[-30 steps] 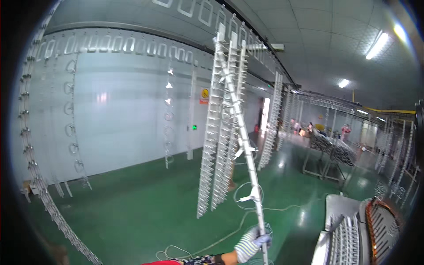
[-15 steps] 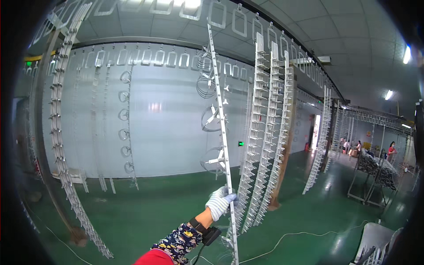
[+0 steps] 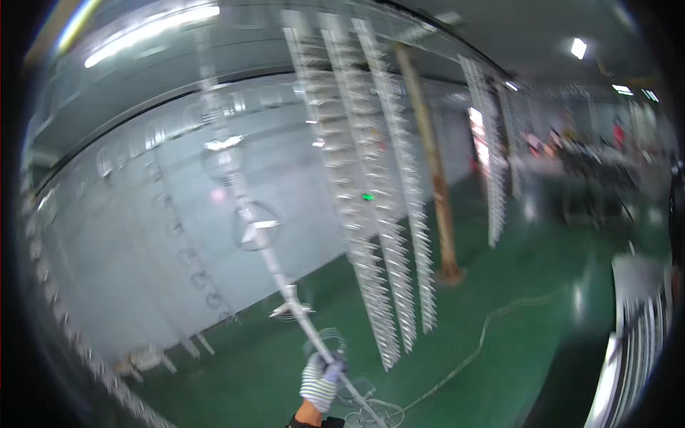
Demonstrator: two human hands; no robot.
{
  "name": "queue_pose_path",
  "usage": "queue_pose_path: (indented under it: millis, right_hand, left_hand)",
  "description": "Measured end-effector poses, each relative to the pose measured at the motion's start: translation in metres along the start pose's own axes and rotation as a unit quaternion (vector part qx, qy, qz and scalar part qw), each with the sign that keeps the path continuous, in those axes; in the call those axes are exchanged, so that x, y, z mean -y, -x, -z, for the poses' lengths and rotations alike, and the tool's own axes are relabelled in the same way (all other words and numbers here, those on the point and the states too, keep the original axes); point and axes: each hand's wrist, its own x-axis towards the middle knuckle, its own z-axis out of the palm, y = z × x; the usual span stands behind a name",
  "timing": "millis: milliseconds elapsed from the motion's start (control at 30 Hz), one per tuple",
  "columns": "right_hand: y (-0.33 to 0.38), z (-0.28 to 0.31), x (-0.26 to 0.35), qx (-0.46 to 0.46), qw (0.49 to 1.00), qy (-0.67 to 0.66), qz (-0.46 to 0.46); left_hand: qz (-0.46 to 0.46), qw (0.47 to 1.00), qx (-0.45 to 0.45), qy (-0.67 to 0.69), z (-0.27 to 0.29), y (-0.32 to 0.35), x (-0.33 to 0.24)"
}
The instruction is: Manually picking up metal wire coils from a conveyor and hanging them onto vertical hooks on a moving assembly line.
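Observation:
My left hand (image 3: 319,383), in a striped glove, is closed around the lower part of a long thin white hanging bar (image 3: 275,265). The bar slants from the upper left down to the right and is blurred by motion. Along it hang thin wire loops and white pronged pieces (image 3: 289,308); exactly what they are is too smeared to make out. More wire coils (image 3: 374,414) cluster by its lower end, just past the glove. My right hand does not show.
Several hanging racks with rows of short prongs (image 3: 357,200) stand right of the bar, before a rusty post (image 3: 437,192). A pale cord (image 3: 481,335) crosses the green floor. At lower right is a stack of long metal pieces (image 3: 638,342). People are far off.
The view has swung right and tilted, so racks and wall sit further left. My left hand, still on the bar, appears lower and further left, and the bar leans more.

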Motion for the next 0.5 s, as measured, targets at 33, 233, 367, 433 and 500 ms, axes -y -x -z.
queue_pose_path:
  millis: [33,233,367,433,500]
  right_hand:
    - [0.007,0.032,0.021,0.011,1.000,0.023,-0.008]
    - [0.053,0.170,-0.031,0.032,0.977,-0.007,-0.210]
    - [0.136,0.243,-0.097,-0.065,0.928,0.027,-0.367]
    - [0.180,0.268,-0.137,-0.173,0.910,0.016,-0.377]
    - [0.217,0.292,-0.196,-0.300,0.851,0.016,-0.431]
  left_hand:
    - [-0.011,0.999,-0.039,-0.013,0.012,-0.007,0.010]
    - [-0.126,0.951,-0.236,-0.157,0.048,-0.057,0.067]
    - [-0.232,0.828,-0.316,-0.401,-0.014,-0.046,0.061]
    - [-0.201,0.826,-0.266,-0.455,-0.080,-0.038,0.044]
    - [-0.193,0.890,-0.157,-0.383,-0.124,-0.050,0.093]
